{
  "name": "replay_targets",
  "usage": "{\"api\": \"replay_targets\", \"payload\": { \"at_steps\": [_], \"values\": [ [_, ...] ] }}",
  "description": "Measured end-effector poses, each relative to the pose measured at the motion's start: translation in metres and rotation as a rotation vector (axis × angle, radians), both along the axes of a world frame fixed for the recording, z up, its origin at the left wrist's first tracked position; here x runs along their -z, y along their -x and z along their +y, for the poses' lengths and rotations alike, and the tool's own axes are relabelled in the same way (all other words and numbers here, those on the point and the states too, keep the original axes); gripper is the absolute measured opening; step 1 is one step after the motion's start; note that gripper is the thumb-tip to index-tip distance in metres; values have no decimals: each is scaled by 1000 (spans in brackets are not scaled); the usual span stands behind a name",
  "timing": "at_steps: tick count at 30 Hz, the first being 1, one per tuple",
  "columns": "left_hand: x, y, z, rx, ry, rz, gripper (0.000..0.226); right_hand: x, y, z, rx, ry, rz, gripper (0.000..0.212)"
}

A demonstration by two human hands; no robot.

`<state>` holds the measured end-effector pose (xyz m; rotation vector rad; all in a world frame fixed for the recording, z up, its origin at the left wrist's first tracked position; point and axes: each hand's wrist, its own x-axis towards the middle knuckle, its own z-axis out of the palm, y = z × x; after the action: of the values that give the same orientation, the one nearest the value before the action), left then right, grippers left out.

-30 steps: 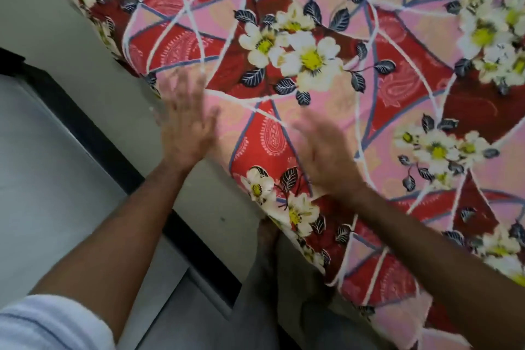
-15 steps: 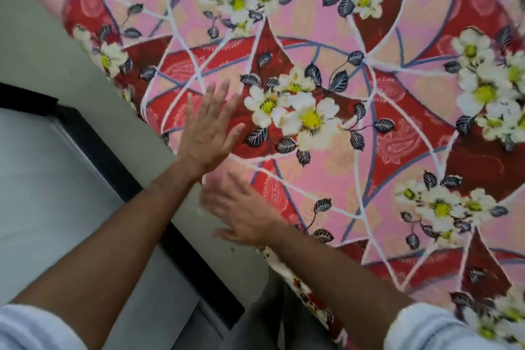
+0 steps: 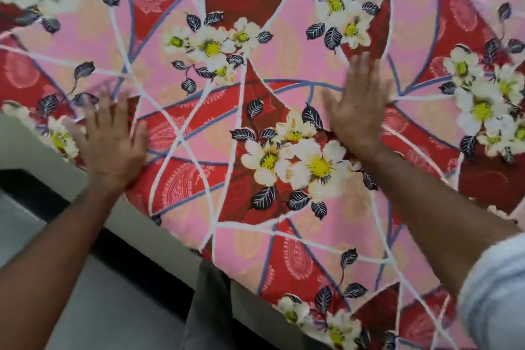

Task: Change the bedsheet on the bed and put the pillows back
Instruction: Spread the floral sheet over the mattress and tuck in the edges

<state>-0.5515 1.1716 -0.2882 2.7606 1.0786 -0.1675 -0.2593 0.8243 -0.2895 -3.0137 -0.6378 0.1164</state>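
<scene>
Smoothing the spread bedsheet (image 3: 284,71) with flat, straight-fingered left hand (image 3: 112,140) and right hand (image 3: 359,106), sheet seemingly on, pillows unseen, likely left

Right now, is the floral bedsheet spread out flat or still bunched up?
Spread flat. The bedsheet lies smooth across the bed as far as the frame shows, with the left hand and right hand flat on it.

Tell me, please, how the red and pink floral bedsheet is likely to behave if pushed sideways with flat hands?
The red and pink floral bedsheet looks thin and floppy, so it would probably slide and ripple rather than move as one piece. It drapes over the bed's edge, suggesting little stiffness. Both the left hand and right hand lie flat on it; spread palms likely drag it.
</scene>
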Motion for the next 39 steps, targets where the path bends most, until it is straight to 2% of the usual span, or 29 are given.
{"api": "replay_targets", "payload": {
  "at_steps": [2,8,13,15,16,17,18,20,23,25,26,29,35,39],
  "values": [
    [2,-9,36,49,-2,5,69,1,38,55,-214,54,-10,79],
    [-1,-14,144,96,-25,67,70,-10,167,234,-706,-13,149,83],
    [-2,21,228,-145,6,75,72,-13,249,336,-1099,-21,179,85],
    [-3,35,247,-223,19,75,77,-16,252,357,-1316,-87,222,74],
    [-5,39,252,-214,9,75,78,-19,245,364,-1354,-186,292,64],
    [-7,41,255,-165,-7,68,77,-23,233,371,-1303,-305,356,55],
    [-9,39,255,-75,-28,50,74,-27,214,374,-1157,-412,369,47],
    [-14,23,249,160,-55,-10,70,-29,158,371,-729,-471,262,40],
    [-6,-12,232,451,-50,4,67,-14,54,340,-228,-195,46,54],
    [3,-25,230,434,-47,57,66,-8,16,332,-35,-48,61,68],
    [5,-26,232,362,-38,69,67,-7,10,335,-16,-10,66,72],
    [1,-20,262,119,-15,73,70,-2,25,382,-224,15,50,74],
    [-3,-16,337,-83,-9,100,71,2,112,510,-827,2,100,76],
    [3,-27,370,-230,-24,42,63,3,138,543,-1103,2,111,72]
  ]
}}
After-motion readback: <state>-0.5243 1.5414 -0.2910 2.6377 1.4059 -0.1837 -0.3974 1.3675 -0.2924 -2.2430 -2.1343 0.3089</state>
